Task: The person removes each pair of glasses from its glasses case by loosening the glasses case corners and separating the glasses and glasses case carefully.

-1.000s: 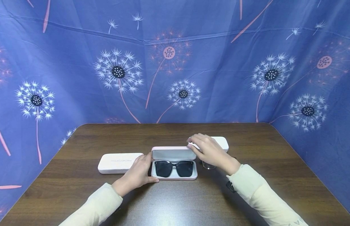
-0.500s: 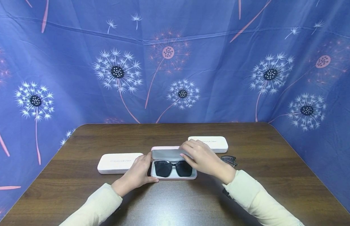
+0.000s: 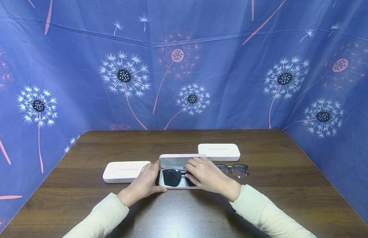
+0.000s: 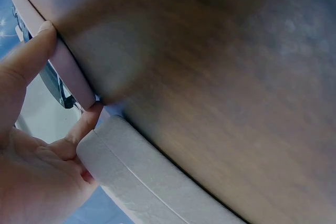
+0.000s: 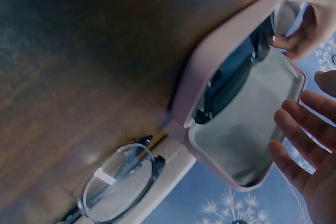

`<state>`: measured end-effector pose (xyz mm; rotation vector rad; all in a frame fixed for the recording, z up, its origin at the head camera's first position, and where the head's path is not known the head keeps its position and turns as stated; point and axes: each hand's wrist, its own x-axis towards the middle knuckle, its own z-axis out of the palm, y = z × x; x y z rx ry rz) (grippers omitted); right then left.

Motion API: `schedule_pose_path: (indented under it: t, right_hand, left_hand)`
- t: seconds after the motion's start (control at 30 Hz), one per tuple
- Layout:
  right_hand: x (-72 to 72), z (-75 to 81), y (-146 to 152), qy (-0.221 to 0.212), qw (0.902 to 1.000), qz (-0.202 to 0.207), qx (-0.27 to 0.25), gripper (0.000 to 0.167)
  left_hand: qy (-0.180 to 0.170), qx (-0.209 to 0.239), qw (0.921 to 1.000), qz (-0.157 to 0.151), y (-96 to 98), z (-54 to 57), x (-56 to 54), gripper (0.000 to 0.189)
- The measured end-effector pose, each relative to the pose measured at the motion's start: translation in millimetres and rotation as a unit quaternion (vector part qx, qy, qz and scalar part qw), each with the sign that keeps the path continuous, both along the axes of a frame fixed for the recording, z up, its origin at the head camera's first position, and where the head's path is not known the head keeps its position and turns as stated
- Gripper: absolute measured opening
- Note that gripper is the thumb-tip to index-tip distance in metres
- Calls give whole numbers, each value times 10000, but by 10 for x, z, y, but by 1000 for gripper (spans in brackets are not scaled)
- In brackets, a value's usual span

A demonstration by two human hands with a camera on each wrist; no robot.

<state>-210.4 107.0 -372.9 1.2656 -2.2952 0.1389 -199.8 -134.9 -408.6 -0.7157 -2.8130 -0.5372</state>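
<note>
While left hand (image 3: 145, 180) gripped case (image 3: 172, 162), right hand (image 3: 206, 175) hung over sunglasses (image 3: 172, 178), fingers apart.
Likely reach-in, short of table's far edge (image 3: 172, 132); pinch probably needed next.

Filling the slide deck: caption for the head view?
Left hand grips an open case of sunglasses, right hand over it, clear-lens glasses beside.

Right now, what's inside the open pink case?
The pink case holds dark sunglasses. In the head view, the right hand hides part of one lens; anything beneath the sunglasses is covered.
</note>
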Motion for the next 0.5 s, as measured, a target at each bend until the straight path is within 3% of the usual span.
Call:
schedule_pose_path:
  t: [0.5]
  right_hand:
    - [-33, -199, -77, 371, 9970, -171, 659, 18]
  left_hand:
    - [31, -2, 10000, -93, -7, -3, -7, 93]
